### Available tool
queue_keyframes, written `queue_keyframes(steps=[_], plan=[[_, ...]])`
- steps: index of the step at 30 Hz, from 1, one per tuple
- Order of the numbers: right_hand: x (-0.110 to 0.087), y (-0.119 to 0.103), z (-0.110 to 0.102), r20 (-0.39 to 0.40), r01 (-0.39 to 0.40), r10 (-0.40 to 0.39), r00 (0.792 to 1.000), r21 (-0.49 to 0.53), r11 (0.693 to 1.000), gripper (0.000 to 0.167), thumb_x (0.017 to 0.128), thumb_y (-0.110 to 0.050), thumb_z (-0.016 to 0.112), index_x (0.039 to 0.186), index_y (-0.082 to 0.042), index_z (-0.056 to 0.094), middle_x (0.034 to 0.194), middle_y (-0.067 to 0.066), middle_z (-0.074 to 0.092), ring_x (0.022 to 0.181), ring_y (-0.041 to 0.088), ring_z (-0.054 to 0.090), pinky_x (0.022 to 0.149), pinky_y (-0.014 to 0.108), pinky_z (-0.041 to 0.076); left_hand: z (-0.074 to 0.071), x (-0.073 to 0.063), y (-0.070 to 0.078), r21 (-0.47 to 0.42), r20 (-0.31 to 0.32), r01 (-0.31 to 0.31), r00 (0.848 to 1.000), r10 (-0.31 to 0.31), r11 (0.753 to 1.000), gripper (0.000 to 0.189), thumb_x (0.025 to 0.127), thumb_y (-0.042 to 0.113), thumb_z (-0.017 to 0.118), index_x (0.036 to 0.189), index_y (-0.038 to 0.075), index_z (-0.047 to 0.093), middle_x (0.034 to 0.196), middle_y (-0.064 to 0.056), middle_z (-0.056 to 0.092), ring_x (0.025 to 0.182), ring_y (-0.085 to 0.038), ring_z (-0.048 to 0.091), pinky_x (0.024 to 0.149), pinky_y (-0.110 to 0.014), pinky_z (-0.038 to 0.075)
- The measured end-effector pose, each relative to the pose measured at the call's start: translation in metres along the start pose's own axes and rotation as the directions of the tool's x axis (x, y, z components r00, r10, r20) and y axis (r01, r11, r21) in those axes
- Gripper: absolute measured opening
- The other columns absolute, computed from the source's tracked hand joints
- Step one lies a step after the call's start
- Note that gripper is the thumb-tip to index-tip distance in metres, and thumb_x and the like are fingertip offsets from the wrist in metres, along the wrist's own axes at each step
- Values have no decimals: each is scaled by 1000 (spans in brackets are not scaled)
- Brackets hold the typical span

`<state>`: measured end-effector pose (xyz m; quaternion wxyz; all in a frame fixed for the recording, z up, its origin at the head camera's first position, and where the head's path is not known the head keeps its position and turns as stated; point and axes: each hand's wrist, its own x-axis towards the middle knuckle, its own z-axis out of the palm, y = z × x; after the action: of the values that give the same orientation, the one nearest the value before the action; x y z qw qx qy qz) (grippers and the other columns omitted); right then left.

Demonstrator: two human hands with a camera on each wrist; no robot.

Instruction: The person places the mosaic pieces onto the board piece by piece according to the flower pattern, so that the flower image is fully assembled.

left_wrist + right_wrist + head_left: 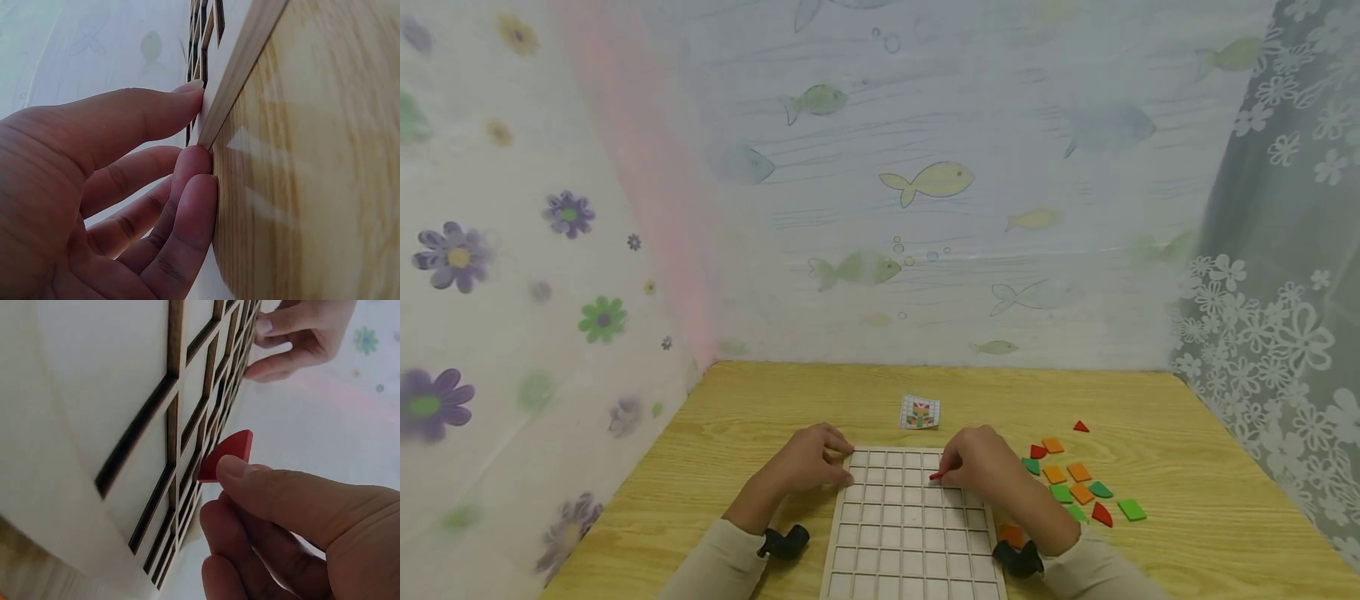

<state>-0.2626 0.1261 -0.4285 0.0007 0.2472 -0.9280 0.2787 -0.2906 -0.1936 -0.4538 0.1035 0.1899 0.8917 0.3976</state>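
A pale wooden board (912,517), ruled by thin raised slats into square cells with dark-edged walls, lies across the middle of the worktop (1157,425) and runs out of view towards its near edge. The worktop itself has yellow, streaky wood grain and a slight gloss.

The right hand (981,458) grasps a flat red quarter-round piece (228,447) between thumb and finger, above the board's far right cells; whether the piece touches the slats I cannot tell. The left hand (808,458) is relaxed and grasps nothing, its thumb and fingertips touching the board's left edge near the far left corner.

Just beyond the board's far edge lies a small paper card (920,412) with a coloured pattern printed on a grid. Between the board and the worktop's right edge are scattered flat, smooth pieces: orange squares (1078,472), a bright green square (1132,509), a dark green quarter-round (1101,490) and, closest to the far right corner, a red triangle (1080,426).
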Motion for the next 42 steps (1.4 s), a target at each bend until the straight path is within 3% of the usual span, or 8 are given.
queue_keyframes(steps=[11,23,42], plan=[[1,1,7,-12,22,-23,1000,-63,998,11,83,-14,87,76,-19,82,81,-9,76,72,6,62,62,26,51,0,-1,2,-20,2,4,1000,-4,1000,45,84,15,87,125,2,73,137,-13,58,108,-32,70,71,-34,60],[3,1,11,-10,21,-22,1000,-91,996,13,83,-11,87,75,-20,82,79,-7,76,70,7,61,61,27,51,0,-1,2,-21,1,1,1000,-1,1000,45,85,15,87,125,2,73,135,-12,59,108,-32,70,74,-35,60],[1,-1,11,15,24,-23,1000,-79,997,12,84,-6,83,80,-17,84,84,-4,78,71,8,64,61,27,51,0,-2,1,-23,1,-1,1000,1,1000,45,84,16,87,125,2,73,137,-12,58,109,-32,69,72,-34,60]])
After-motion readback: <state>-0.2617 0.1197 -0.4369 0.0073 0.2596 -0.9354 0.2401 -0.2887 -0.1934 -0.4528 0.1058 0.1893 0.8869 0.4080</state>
